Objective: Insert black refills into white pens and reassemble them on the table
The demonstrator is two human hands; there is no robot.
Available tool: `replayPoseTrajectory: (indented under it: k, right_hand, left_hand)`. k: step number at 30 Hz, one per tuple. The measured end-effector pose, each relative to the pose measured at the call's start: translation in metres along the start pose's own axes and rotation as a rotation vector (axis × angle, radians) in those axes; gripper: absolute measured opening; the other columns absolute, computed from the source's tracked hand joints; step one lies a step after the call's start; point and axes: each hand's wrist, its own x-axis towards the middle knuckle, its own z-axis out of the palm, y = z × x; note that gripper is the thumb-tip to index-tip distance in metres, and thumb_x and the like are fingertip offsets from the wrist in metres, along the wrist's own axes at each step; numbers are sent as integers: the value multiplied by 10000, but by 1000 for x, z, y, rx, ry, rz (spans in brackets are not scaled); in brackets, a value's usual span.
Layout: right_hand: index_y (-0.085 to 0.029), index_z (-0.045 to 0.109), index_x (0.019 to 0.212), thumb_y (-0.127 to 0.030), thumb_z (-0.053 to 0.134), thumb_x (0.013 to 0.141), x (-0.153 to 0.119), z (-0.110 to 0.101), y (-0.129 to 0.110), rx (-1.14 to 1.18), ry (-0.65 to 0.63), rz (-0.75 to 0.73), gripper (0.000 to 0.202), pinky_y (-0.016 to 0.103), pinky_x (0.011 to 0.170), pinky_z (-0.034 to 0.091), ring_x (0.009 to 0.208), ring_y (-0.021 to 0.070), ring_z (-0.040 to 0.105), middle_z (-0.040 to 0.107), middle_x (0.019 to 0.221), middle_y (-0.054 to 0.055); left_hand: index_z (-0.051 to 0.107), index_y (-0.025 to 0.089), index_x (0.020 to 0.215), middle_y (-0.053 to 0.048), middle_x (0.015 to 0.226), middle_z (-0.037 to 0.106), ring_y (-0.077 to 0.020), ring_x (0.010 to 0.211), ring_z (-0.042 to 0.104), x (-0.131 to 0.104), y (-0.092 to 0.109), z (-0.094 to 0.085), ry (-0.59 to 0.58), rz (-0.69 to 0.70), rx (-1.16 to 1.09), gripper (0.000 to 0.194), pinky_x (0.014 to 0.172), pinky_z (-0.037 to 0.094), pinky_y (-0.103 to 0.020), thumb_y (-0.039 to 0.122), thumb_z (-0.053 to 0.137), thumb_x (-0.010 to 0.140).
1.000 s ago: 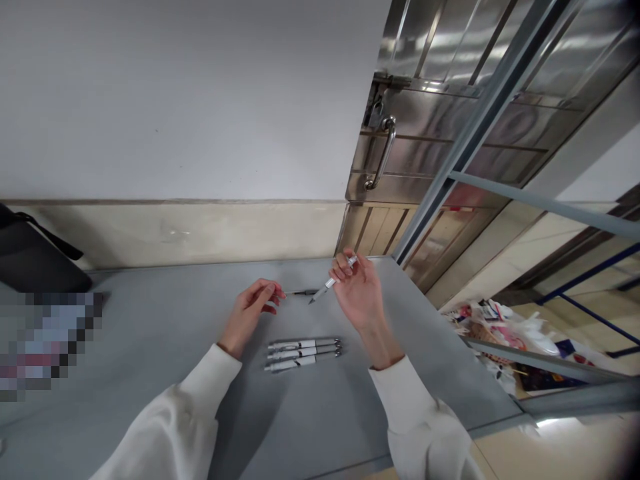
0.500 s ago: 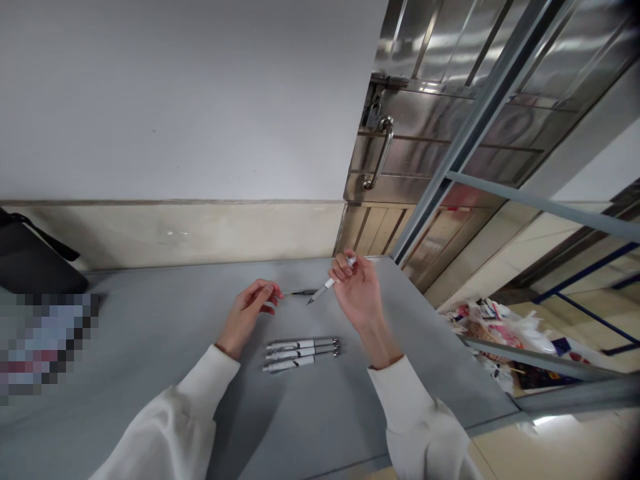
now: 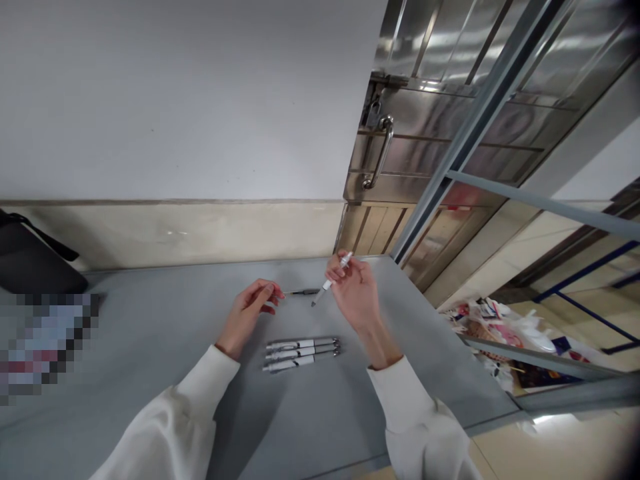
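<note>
My left hand (image 3: 250, 310) is closed, its thumb and fingertips pinching the thin end of a pen refill (image 3: 306, 291). The refill points right, its dark thicker end just short of the pen in the other hand. My right hand (image 3: 354, 293) is closed around a white pen (image 3: 327, 285) with a clear lower part. This pen slants with its tip down to the left, and its upper end sticks out above the fingers. Below and between my hands, three white and silver pens (image 3: 303, 353) lie side by side on the grey table (image 3: 165, 333).
At the table's left stands a black case (image 3: 37, 257) with a strap, with a blurred-out item (image 3: 50, 343) in front of it. A pale wall (image 3: 175, 100) rises behind the table. To the right are a metal door (image 3: 410, 147), a grey frame post (image 3: 470, 127) and bagged goods (image 3: 510, 327).
The pen in my right hand has shifted slightly up and right, and more of its upper end shows above the fingers. My left hand has stayed in place.
</note>
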Motion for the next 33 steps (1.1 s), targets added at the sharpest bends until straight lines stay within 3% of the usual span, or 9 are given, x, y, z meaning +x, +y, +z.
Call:
replayPoseTrajectory:
  k: [3,7,10,13,15,18,22,28,33]
  right_hand:
    - [-239,649,877,-318,694,904,-1,0,7,-281,-42,24,94,285,678,448,705,155,505,542,759,-6]
    - [-246,726,1012,-443,740,911,-7,-4,16,-798,-265,124,221,300,660,441,728,169,571,657,809,5]
    - [-249,722,1074,-497,699,944,-11,-6,22,-911,-417,213,281,294,620,431,722,169,596,701,873,19]
    - [-242,700,1057,-541,669,961,-11,-11,24,-909,-480,231,315,295,641,450,728,170,613,711,888,22]
    - [-237,699,1019,-580,614,987,-10,-16,21,-977,-457,232,355,298,626,434,668,166,589,698,816,13]
    - [-226,699,887,-607,573,1001,-11,-28,7,-1120,-322,202,418,303,612,394,621,171,546,625,667,-7]
    - [-245,736,886,-557,602,1003,-20,-42,-11,-1106,-267,138,359,315,633,372,657,182,516,595,679,-8]
    - [-252,732,843,-510,594,1014,-35,-44,-19,-1149,-233,73,339,335,670,388,699,195,540,614,709,2]
    - [-230,753,965,-492,658,973,-48,-48,-19,-1142,-260,113,279,373,820,479,862,228,657,725,890,40]
  left_hand:
    - [702,193,910,-62,891,727,-192,812,652,0,0,0,1,13,4,356,682,532,-274,547,730,877]
    - [686,205,1026,-20,827,674,-170,725,609,-1,0,-1,-40,76,69,354,594,467,-247,541,701,918]
    - [683,221,1115,-11,849,682,-168,743,610,-4,0,-1,-96,127,190,327,611,442,-244,492,710,934]
    - [707,218,1062,-33,931,721,-190,841,647,-6,1,-1,-147,154,279,276,686,458,-259,449,741,915]
    - [712,212,976,-26,863,717,-189,802,640,-5,2,-2,-121,150,305,252,681,449,-263,452,743,905]
    - [683,209,870,7,702,661,-164,663,574,-3,5,-2,-43,125,306,268,614,404,-254,472,730,901]
    - [645,210,803,17,646,644,-145,592,511,-3,11,-1,-56,123,308,305,587,380,-249,488,696,919]
    - [670,216,830,7,696,678,-159,659,568,-8,12,-2,-151,178,393,287,629,402,-250,478,673,948]
    - [750,242,959,-29,911,763,-202,851,680,-18,4,-9,-158,237,478,224,720,464,-263,459,695,941]
